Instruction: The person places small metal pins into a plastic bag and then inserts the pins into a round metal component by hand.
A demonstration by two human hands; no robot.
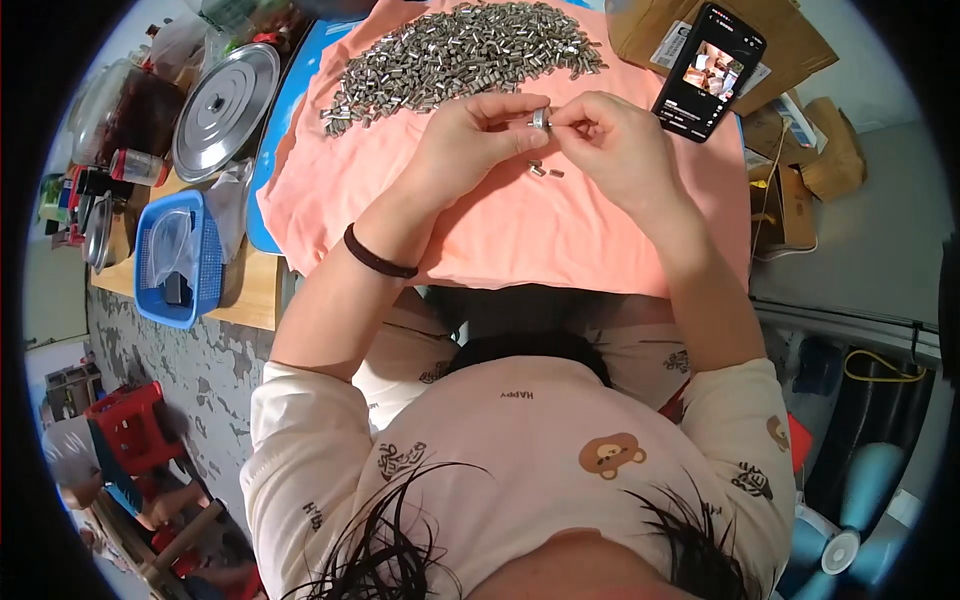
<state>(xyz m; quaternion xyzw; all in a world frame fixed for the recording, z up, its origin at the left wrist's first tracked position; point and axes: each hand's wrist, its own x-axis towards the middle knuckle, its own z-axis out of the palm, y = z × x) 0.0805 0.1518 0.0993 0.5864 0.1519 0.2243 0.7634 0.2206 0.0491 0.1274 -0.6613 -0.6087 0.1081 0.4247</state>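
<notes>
My left hand (478,140) is closed, with thumb and fingers pinching a small silvery ring-shaped metal piece (540,118). Close against that piece, my right hand (622,145) has its thumb and fingertips pressed together. What those right fingertips hold, if anything, is too small to make out. Just below the hands, a few loose metal cylinders (537,168) lie on a salmon-pink cloth (520,240). Beyond them spreads a large heap of small shiny metal cylinders (465,60) on the same cloth.
A phone (710,72) with a lit screen leans on a cardboard box (640,35) at the far right. To the left are a round metal lid (226,112) and a blue plastic basket (178,302) with clear plastic inside. A blue-bladed fan (840,550) stands at lower right.
</notes>
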